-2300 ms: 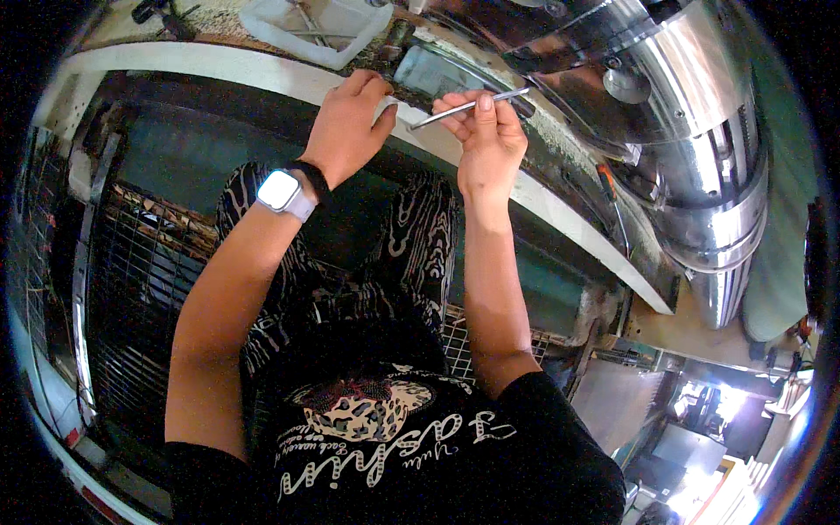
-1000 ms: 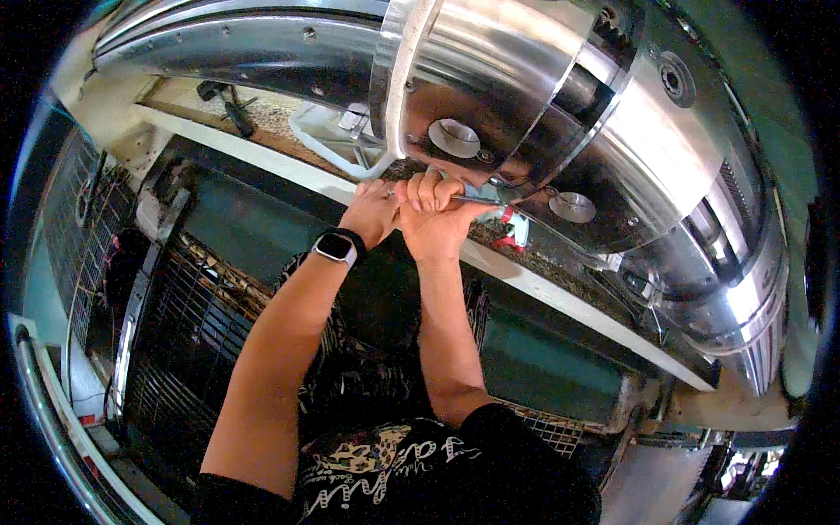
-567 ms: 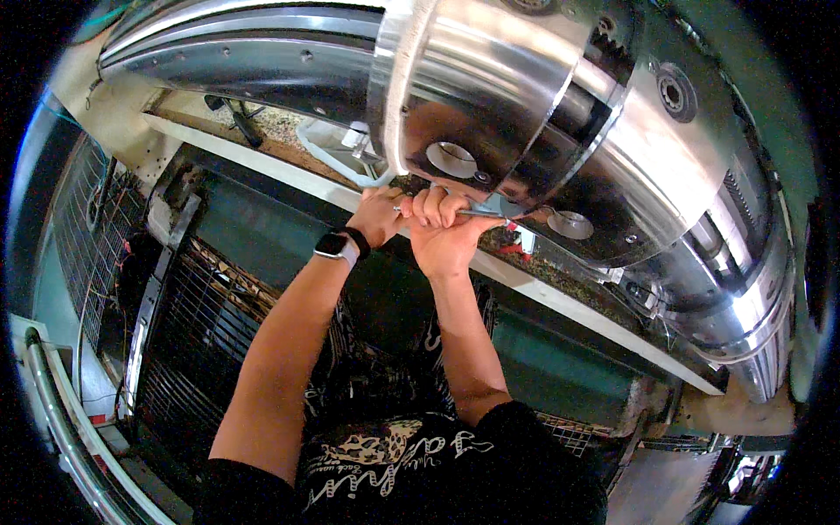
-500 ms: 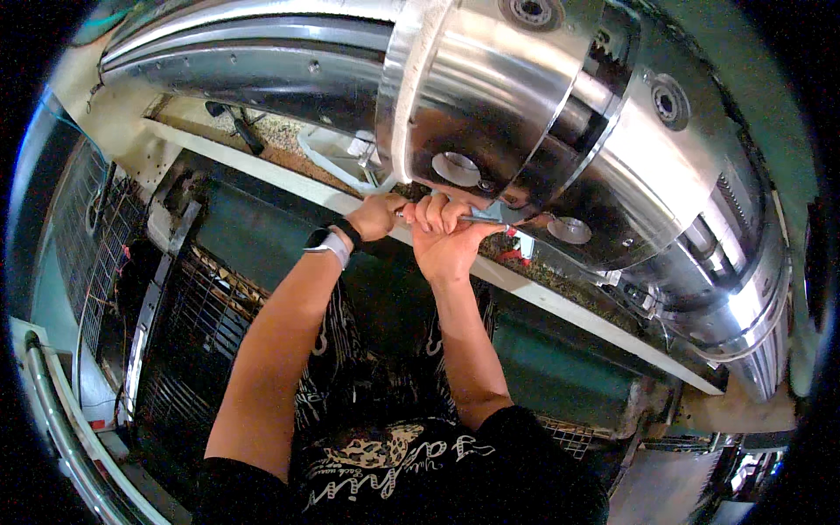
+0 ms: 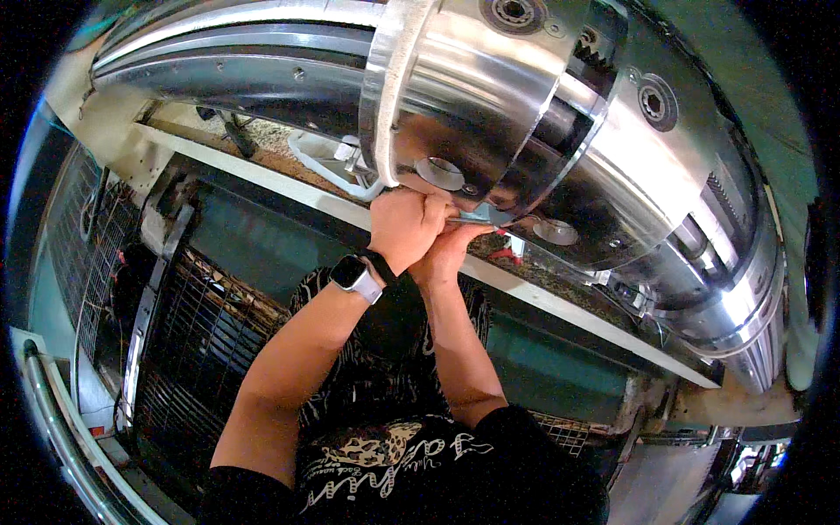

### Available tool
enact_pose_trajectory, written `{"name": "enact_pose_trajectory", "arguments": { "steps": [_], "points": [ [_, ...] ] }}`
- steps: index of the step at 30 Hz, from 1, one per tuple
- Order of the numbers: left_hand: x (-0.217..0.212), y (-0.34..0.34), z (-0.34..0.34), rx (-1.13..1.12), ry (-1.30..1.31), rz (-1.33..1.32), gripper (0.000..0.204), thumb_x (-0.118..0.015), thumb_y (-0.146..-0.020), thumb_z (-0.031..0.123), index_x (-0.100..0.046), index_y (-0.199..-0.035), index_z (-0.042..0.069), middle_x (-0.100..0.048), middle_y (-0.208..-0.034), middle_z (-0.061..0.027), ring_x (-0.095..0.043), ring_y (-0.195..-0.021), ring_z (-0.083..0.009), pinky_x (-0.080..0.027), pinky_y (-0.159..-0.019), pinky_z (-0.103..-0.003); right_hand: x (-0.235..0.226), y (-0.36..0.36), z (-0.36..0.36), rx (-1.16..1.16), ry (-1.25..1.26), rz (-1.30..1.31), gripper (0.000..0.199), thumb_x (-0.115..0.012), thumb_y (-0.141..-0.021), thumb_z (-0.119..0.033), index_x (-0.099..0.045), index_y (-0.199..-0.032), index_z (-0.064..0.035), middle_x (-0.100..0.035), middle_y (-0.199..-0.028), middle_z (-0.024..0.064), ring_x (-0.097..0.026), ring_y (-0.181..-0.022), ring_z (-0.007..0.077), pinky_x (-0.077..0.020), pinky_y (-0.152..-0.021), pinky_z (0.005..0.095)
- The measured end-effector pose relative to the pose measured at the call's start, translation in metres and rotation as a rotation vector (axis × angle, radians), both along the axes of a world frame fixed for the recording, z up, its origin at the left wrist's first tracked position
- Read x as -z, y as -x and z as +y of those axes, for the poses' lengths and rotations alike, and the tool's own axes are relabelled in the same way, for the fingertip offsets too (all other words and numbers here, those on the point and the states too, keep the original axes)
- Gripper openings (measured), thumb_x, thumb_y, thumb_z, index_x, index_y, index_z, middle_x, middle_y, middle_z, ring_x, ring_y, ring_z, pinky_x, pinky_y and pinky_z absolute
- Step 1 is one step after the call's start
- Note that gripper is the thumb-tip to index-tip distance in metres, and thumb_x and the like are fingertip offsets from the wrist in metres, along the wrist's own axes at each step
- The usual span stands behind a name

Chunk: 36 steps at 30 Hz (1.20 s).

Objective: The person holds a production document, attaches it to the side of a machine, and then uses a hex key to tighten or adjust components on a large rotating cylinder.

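My left hand [image 5: 408, 226] is closed round the left part of a thin metal rod [image 5: 472, 220]. It lies over the fingers of my right hand [image 5: 444, 252], so most of those are hidden. The right thumb stretches along the rod, which this hand also grips from below. Both hands are just under a large shiny metal cylinder [image 5: 472, 105], near a round recess [image 5: 440, 173] in its lower side. A pale blue piece [image 5: 492, 213] shows beside the rod. The rod's left end is out of sight, and its kind I cannot tell.
A pale beam [image 5: 560, 306] runs slantwise below the cylinder. A white tray-like container [image 5: 328, 162] is left of my hands, and a small red and white object [image 5: 510, 250] is to their right. Wire mesh [image 5: 206, 350] lies at lower left.
My left hand has moved right and turned, from the rod's left end to over my right hand's fingers. The view has shifted slightly, so the cylinder appears a little further left.
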<state>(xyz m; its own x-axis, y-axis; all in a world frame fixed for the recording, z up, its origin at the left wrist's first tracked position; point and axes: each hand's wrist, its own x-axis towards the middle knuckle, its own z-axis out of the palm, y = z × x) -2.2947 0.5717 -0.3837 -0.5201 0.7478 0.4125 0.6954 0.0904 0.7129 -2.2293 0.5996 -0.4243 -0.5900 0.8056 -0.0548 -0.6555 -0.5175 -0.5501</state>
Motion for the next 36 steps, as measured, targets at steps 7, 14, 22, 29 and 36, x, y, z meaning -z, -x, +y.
{"name": "enact_pose_trajectory", "arguments": {
  "steps": [7, 14, 22, 29, 36],
  "points": [
    [0.005, -0.009, 0.001, -0.007, -0.156, -0.193, 0.042, -0.039, -0.085, 0.03, -0.059, -0.058, 0.004, -0.056, -0.05, -0.0071, -0.056, -0.046, -0.0224, -0.043, -0.046, -0.035, 0.004, -0.004, 0.003, 0.098, -0.099, -0.135, 0.069, -0.02, -0.077, -0.078, -0.041, -0.069, -0.0129, -0.044, -0.069, -0.0028, -0.045, -0.07, 0.0133, -0.0414, -0.068, 0.0271],
    [0.019, -0.008, 0.006, -0.06, -0.224, -0.229, 0.038, -0.039, -0.085, 0.024, -0.062, -0.063, 0.003, -0.058, -0.052, -0.0083, -0.057, -0.047, -0.0218, -0.043, -0.045, -0.034, -0.003, -0.002, 0.001, 0.167, -0.112, -0.207, 0.068, -0.019, -0.08, -0.076, -0.04, -0.068, -0.0125, -0.041, -0.065, -0.0028, -0.042, -0.066, 0.0122, -0.0391, -0.065, 0.0248],
    [0.03, -0.001, 0.002, -0.133, -0.21, -0.216, 0.033, -0.044, -0.082, 0.026, -0.061, -0.064, 0.004, -0.059, -0.059, -0.0154, -0.058, -0.055, -0.0341, -0.047, -0.052, -0.042, 0.0, 0.007, -0.002, 0.32, -0.208, -0.389, 0.067, -0.014, -0.083, -0.073, -0.037, -0.065, -0.0125, -0.036, -0.062, -0.0039, -0.033, -0.061, 0.0098, -0.0304, -0.059, 0.0219],
    [0.037, 0.006, -0.003, -0.168, -0.199, -0.121, 0.034, -0.04, -0.086, 0.022, -0.067, -0.074, 0.006, -0.062, -0.06, -0.0093, -0.059, -0.054, -0.0267, -0.047, -0.052, -0.036, -0.011, 0.014, -0.011, 0.366, -0.298, -0.451, 0.065, -0.014, -0.086, -0.07, -0.032, -0.063, -0.0122, -0.032, -0.061, -0.0041, -0.028, -0.058, 0.01, -0.0241, -0.055, 0.022],
    [0.041, 0.013, -0.012, -0.211, -0.185, -0.183, 0.03, -0.042, -0.084, 0.019, -0.067, -0.075, 0.007, -0.063, -0.068, -0.0125, -0.061, -0.06, -0.03, -0.048, -0.057, -0.039, 0.014, 0.018, -0.007, 0.27, -0.394, -0.423, 0.066, -0.012, -0.086, -0.07, -0.042, -0.075, -0.0119, -0.038, -0.067, -0.0021, -0.032, -0.061, 0.0119, -0.0306, -0.056, 0.0252]
  ]
}}
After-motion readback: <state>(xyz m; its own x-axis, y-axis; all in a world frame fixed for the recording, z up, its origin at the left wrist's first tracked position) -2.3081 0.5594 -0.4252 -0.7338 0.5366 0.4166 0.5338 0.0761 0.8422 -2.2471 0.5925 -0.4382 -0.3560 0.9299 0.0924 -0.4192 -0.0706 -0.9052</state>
